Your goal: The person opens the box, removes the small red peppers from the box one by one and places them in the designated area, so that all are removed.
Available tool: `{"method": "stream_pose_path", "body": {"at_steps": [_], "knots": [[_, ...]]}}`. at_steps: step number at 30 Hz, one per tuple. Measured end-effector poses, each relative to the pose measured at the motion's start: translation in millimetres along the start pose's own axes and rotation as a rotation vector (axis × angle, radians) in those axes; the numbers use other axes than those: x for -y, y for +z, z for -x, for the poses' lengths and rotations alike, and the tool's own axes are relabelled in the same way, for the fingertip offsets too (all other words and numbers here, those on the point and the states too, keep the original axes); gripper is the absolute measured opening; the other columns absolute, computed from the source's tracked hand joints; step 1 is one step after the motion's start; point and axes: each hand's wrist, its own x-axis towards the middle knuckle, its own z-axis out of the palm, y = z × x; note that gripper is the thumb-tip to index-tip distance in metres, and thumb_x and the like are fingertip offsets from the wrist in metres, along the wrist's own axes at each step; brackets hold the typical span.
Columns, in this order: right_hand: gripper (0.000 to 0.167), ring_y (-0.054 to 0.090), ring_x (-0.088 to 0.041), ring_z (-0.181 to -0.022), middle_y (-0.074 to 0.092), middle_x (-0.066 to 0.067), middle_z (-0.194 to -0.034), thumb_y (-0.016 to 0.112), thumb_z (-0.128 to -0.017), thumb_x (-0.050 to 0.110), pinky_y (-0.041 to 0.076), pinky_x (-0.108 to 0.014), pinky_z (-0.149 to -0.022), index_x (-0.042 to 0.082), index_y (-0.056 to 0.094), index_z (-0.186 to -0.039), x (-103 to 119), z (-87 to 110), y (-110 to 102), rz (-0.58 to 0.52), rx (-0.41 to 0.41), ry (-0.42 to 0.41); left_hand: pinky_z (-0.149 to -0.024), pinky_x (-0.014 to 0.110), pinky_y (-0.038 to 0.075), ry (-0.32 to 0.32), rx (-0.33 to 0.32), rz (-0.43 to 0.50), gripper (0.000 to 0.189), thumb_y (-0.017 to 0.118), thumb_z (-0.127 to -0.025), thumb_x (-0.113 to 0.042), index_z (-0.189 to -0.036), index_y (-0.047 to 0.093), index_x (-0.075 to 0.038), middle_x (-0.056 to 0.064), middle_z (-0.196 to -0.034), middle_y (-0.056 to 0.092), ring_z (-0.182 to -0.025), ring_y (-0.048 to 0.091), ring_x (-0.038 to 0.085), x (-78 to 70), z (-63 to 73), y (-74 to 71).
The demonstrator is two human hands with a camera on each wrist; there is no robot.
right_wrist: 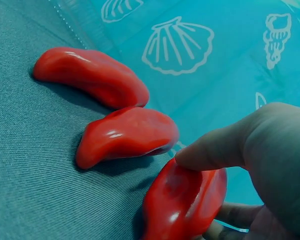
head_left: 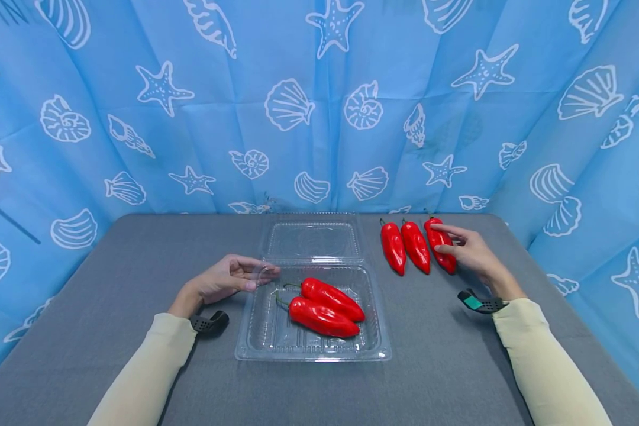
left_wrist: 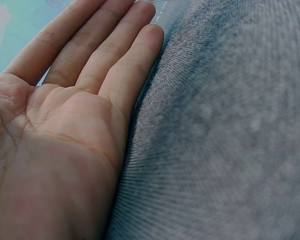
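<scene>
Two glossy red peppers (head_left: pixel 325 316) with green stems lie side by side in a clear plastic container (head_left: pixel 245 349), whose lid (head_left: pixel 314 239) is folded back. At the container's upper left rim, my left hand (head_left: pixel 234 278) reaches in with its fingers nearly straight. Whether its fingertips touch the plastic I cannot tell; the left wrist view shows a bare palm (left_wrist: pixel 65 130). On the right, my right hand (head_left: pixel 471 251) pinches the rightmost red pepper (head_left: pixel 441 239) between thumb and fingers, and this pepper (right_wrist: pixel 182 200) still lies on the table. Part of it is hidden by the hand.
Left of the gripped pepper lie two more red peppers, a middle one (head_left: pixel 416 248) and an outer one (head_left: pixel 393 248). Grey cloth covers the table (head_left: pixel 431 367). Behind it hangs a blue curtain (head_left: pixel 319 148) with white shells and starfish.
</scene>
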Motion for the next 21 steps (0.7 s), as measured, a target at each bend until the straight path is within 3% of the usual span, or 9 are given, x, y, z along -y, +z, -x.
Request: {"method": "stream_pose_path", "body": {"at_steps": [21], "knots": [[0.060, 0.039, -0.046, -0.127, 0.036, -0.031, -0.150, 0.063, -0.100, 0.022, 0.052, -0.028, -0.082, 0.006, 0.043, -0.154, -0.1, -1.3, 7.9, 0.037, -0.024, 0.006, -0.112, 0.038, 0.042, -0.006, -0.007, 0.003, 0.049, 0.064, -0.093, 0.006, -0.140, 0.052, 0.011, 0.024, -0.143, 0.055, -0.135, 0.053, 0.027, -0.7, 0.2, 0.3]]}}
